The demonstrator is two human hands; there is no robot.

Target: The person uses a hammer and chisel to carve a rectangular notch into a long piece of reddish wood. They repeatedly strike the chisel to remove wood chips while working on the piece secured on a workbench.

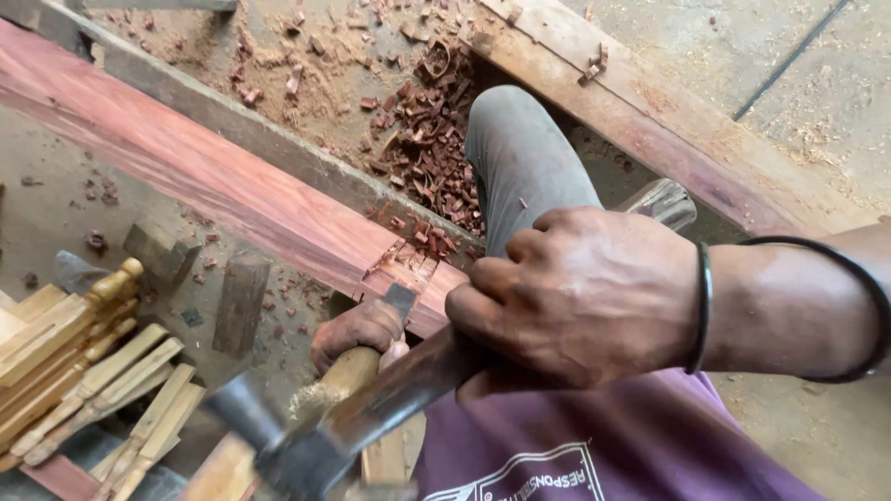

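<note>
Your chisel stands with its blade tip at the notch cut into the edge of the reddish plank, right by the near end of the board. Your left hand is wrapped tight around the chisel's pale wooden handle, fingers curled shut, just below the blade. Your right hand is a closed fist around the dark handle of the hammer, whose blurred head hangs low, close beside the chisel's handle and the left hand. The right wrist wears a thin black band.

The plank runs diagonally across a grey beam. Beyond it, red wood chips and sawdust cover the concrete floor. A stack of pale turned wooden pieces lies at the left, with small wood blocks near it.
</note>
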